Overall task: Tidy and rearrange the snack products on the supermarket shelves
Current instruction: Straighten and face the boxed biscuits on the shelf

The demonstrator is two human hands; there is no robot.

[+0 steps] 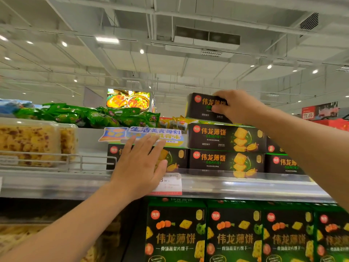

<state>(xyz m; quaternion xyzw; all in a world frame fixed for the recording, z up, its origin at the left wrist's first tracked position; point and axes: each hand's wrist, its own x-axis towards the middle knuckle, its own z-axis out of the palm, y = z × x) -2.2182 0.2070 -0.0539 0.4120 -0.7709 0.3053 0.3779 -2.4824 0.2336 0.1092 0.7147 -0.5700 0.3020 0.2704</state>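
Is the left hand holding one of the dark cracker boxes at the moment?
No, the left hand lies flat with straight fingers against a box on the shelf, while the right hand grips the top box.

open air above green snack bags [98, 116], stacked cracker boxes [226, 148] blocking right

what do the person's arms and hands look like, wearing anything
Both arms are bare as far as the frame shows: no sleeves, gloves or watch. The left hand and its forearm come in from the lower left. The right hand and its forearm come in from the right edge. No rings, bracelets or markings show on either hand or wrist. Any clothing higher up the arms is out of view.
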